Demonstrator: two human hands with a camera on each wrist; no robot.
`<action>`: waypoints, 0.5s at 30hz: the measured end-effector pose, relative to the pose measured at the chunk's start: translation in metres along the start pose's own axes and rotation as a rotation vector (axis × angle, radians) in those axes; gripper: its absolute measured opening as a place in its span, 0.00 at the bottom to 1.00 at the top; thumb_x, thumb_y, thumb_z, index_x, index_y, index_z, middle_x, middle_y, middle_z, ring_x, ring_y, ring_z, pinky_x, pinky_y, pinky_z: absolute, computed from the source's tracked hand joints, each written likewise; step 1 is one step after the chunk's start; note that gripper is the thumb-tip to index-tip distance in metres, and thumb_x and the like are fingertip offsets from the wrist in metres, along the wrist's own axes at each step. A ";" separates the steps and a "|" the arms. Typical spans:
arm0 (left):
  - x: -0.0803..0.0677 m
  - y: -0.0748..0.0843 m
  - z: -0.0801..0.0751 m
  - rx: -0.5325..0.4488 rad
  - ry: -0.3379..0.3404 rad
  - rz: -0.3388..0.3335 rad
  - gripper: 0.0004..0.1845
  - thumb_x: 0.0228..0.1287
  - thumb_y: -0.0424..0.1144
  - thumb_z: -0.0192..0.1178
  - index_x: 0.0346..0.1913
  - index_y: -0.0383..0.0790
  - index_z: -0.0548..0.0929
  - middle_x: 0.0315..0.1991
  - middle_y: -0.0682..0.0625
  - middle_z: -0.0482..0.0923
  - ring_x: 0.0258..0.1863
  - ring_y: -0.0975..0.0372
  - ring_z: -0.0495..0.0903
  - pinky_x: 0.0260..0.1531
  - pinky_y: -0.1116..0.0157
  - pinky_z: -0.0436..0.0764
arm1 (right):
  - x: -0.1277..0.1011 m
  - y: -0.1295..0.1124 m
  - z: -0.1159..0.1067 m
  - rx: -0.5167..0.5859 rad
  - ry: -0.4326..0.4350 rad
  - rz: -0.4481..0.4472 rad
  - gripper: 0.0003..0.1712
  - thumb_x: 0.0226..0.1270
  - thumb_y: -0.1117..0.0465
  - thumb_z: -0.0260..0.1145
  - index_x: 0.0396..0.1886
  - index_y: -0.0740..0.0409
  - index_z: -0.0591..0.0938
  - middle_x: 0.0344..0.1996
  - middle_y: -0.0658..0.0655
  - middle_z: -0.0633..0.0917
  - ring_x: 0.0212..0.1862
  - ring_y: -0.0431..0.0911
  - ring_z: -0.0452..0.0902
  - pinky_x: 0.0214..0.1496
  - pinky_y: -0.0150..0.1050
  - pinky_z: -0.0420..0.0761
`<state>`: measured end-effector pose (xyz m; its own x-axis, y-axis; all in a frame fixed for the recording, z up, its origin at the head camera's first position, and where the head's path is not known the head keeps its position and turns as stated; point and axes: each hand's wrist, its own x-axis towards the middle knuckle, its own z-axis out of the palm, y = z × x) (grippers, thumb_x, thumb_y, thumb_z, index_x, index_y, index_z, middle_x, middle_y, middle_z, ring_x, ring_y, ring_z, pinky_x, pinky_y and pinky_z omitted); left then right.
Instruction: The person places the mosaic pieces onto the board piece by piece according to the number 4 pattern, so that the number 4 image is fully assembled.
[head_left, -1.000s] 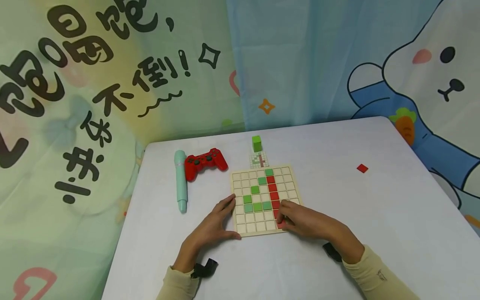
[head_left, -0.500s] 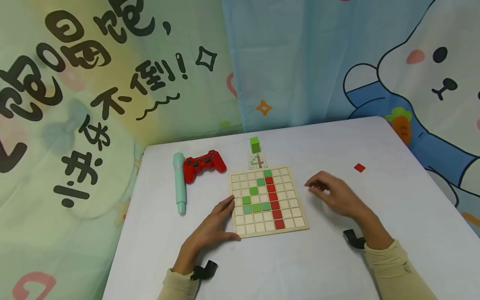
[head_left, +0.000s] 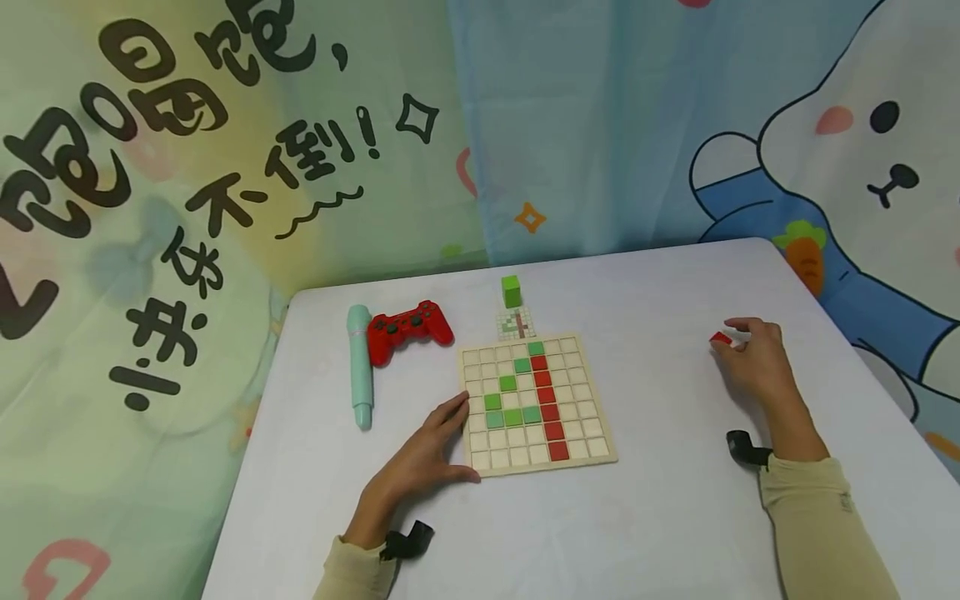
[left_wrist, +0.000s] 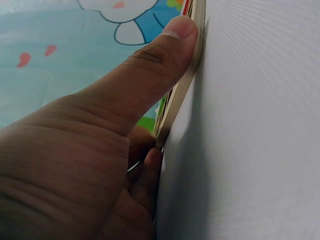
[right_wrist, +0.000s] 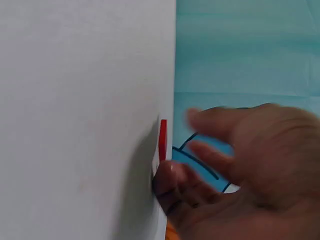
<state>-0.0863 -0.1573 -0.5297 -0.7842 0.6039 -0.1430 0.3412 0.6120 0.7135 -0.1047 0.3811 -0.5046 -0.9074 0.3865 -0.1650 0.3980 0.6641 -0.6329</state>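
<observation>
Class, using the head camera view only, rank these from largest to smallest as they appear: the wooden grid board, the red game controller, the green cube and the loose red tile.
1. Wooden grid board
2. Red game controller
3. Green cube
4. Loose red tile, partly hidden by the right hand; still clearly the smallest.

The right hand point(head_left: 753, 360) has been lifted off the lower right part of the grid board point(head_left: 592, 392), where it was pressing at the bottom of the red column a second ago, and has been carried rightward across the desk point(head_left: 675, 517). It has been brought to the loose red tile point(head_left: 720, 338), which is now touched by its fingers point(right_wrist: 167, 177); half a second ago the tile lay well apart from it.
</observation>
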 end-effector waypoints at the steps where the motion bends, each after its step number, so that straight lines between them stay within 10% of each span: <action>1: 0.000 0.000 0.000 -0.002 0.001 0.001 0.64 0.51 0.49 0.85 0.86 0.42 0.56 0.89 0.53 0.50 0.88 0.51 0.53 0.81 0.49 0.68 | 0.001 0.002 0.001 -0.014 -0.007 0.004 0.34 0.83 0.56 0.59 0.78 0.70 0.65 0.73 0.81 0.59 0.56 0.66 0.70 0.55 0.56 0.81; 15: 0.002 0.000 -0.001 -0.021 -0.003 -0.006 0.64 0.50 0.47 0.86 0.86 0.41 0.56 0.89 0.52 0.50 0.88 0.52 0.52 0.82 0.49 0.67 | 0.000 0.002 0.005 -0.083 -0.005 -0.098 0.24 0.82 0.62 0.60 0.67 0.75 0.73 0.58 0.78 0.70 0.52 0.67 0.71 0.48 0.55 0.77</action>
<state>-0.0878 -0.1565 -0.5290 -0.7849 0.6014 -0.1492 0.3251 0.6048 0.7270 -0.1048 0.3793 -0.5102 -0.9430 0.3143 -0.1097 0.3174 0.7492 -0.5814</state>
